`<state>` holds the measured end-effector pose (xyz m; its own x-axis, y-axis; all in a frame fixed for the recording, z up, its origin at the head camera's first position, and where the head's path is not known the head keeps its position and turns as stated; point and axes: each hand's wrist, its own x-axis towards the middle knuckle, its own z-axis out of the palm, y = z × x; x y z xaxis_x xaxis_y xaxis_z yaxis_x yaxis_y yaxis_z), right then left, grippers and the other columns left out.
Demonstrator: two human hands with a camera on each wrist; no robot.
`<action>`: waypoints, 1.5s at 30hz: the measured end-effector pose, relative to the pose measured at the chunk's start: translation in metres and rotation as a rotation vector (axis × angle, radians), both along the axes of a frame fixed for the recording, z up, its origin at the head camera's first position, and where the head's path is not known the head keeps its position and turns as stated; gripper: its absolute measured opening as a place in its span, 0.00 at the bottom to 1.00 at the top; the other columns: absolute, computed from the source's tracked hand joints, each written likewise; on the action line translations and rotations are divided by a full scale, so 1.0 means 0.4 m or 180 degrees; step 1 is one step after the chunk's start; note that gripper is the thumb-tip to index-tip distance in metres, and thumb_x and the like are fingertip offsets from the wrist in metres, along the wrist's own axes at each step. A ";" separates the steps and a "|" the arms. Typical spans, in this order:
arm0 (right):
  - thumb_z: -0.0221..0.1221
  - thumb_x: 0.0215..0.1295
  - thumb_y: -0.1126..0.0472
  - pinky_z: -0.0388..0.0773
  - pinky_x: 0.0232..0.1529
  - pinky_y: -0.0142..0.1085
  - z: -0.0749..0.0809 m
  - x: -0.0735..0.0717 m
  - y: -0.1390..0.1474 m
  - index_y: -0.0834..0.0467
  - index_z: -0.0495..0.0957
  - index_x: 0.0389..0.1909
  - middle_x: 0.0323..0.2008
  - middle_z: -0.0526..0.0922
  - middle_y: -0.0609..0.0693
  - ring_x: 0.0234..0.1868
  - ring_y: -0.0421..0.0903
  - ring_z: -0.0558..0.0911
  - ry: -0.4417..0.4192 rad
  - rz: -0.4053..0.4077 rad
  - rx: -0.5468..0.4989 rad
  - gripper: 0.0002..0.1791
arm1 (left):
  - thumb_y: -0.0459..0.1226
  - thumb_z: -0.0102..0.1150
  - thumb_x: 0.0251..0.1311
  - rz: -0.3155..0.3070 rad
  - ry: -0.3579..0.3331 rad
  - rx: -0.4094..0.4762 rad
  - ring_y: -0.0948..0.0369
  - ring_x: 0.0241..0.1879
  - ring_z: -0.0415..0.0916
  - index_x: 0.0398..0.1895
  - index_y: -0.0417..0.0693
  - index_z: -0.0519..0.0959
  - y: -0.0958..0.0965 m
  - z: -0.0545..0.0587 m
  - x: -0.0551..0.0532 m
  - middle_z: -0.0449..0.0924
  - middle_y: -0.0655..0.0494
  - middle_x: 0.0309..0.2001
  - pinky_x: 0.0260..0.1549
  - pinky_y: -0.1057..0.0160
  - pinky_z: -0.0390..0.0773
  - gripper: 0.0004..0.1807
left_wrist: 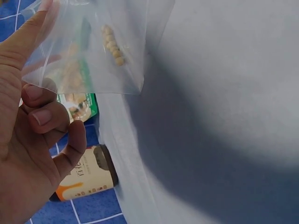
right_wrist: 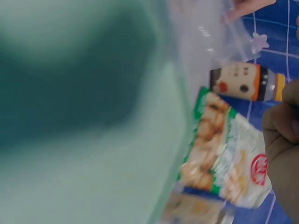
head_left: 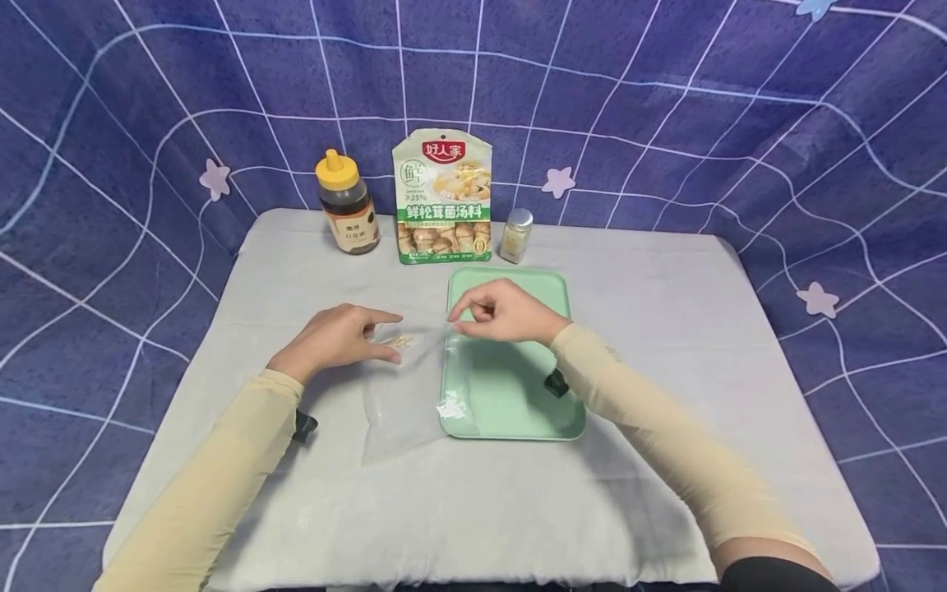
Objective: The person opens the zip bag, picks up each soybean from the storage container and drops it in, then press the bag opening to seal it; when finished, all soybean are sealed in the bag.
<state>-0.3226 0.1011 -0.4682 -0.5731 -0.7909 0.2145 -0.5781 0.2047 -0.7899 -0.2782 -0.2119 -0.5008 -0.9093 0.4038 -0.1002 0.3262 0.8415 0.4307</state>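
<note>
A clear plastic bag spans the space between the two hands, its right side overlapping the green tray. Several small round cream-coloured pieces show in a short row through the plastic. My left hand is at the bag's left side, index finger and thumb extended and spread against the film, other fingers curled in the left wrist view. My right hand, above the tray, pinches the bag's upper right edge between thumb and index finger. Only part of that hand appears in the right wrist view.
Along the back stand a honey bottle with a yellow cap, a green-and-white food pouch and a small glass jar with a silver lid. A white cloth covers the table; a blue patterned curtain hangs behind.
</note>
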 end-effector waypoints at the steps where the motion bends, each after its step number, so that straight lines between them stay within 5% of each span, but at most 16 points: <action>1: 0.71 0.63 0.62 0.73 0.32 0.36 -0.006 0.006 0.020 0.54 0.88 0.41 0.14 0.65 0.46 0.17 0.42 0.64 -0.0062 -0.0007 0.0034 0.06 | 0.62 0.77 0.45 0.0014 0.0003 0.0004 0.60 0.21 0.64 0.64 0.59 0.81 -0.001 0.001 0.000 0.71 0.60 0.24 0.21 0.56 0.64 0.41; 9: 0.72 0.60 0.67 0.66 0.25 0.31 -0.069 0.045 0.158 0.60 0.89 0.40 0.12 0.66 0.51 0.17 0.39 0.62 -0.0213 -0.0105 0.0377 0.08 | 0.61 0.77 0.47 0.0079 -0.0045 0.0044 0.60 0.23 0.65 0.65 0.60 0.81 -0.008 0.003 0.007 0.72 0.60 0.25 0.23 0.56 0.65 0.40; 14: 0.73 0.56 0.71 0.61 0.22 0.29 -0.111 0.066 0.234 0.65 0.89 0.40 0.16 0.78 0.57 0.17 0.39 0.62 -0.0404 0.0076 0.0601 0.09 | 0.62 0.77 0.46 0.0073 -0.0044 0.0063 0.60 0.24 0.65 0.64 0.60 0.81 -0.003 -0.001 0.009 0.72 0.60 0.25 0.24 0.56 0.65 0.40; 18: 0.75 0.56 0.66 0.61 0.23 0.29 -0.134 0.075 0.272 0.59 0.90 0.40 0.21 0.84 0.50 0.18 0.38 0.63 -0.0395 0.0177 0.0755 0.10 | 0.63 0.76 0.46 0.0082 -0.0019 0.0041 0.60 0.23 0.64 0.64 0.61 0.81 -0.003 -0.005 0.010 0.71 0.60 0.24 0.23 0.56 0.65 0.40; 24: 0.75 0.57 0.63 0.63 0.23 0.30 -0.156 0.076 0.293 0.52 0.91 0.39 0.17 0.78 0.39 0.18 0.35 0.65 -0.0247 0.0255 0.0921 0.09 | 0.63 0.76 0.46 0.0080 -0.0011 0.0042 0.60 0.23 0.64 0.64 0.61 0.81 0.001 -0.007 0.010 0.71 0.60 0.24 0.23 0.56 0.64 0.40; 35: 0.73 0.60 0.66 0.66 0.25 0.30 -0.153 0.085 0.299 0.51 0.92 0.37 0.34 0.88 0.39 0.20 0.35 0.70 -0.0117 0.0204 0.1085 0.07 | 0.62 0.77 0.45 0.0095 -0.0032 0.0043 0.60 0.25 0.65 0.64 0.60 0.81 0.006 -0.011 0.010 0.71 0.60 0.25 0.24 0.56 0.65 0.41; 40: 0.73 0.61 0.63 0.67 0.23 0.30 -0.144 0.080 0.289 0.52 0.92 0.37 0.26 0.86 0.40 0.20 0.35 0.71 -0.0175 0.0088 0.1012 0.05 | 0.62 0.77 0.46 0.0084 -0.0066 0.0031 0.60 0.24 0.65 0.65 0.61 0.81 0.010 -0.012 0.009 0.71 0.60 0.25 0.23 0.56 0.65 0.40; 45: 0.73 0.61 0.60 0.68 0.22 0.31 -0.059 0.048 0.206 0.51 0.91 0.37 0.16 0.76 0.41 0.17 0.38 0.67 0.0016 -0.0098 0.0562 0.04 | 0.61 0.77 0.46 0.0032 -0.0040 0.0027 0.60 0.25 0.66 0.64 0.59 0.81 0.014 -0.006 0.004 0.73 0.60 0.26 0.23 0.56 0.65 0.40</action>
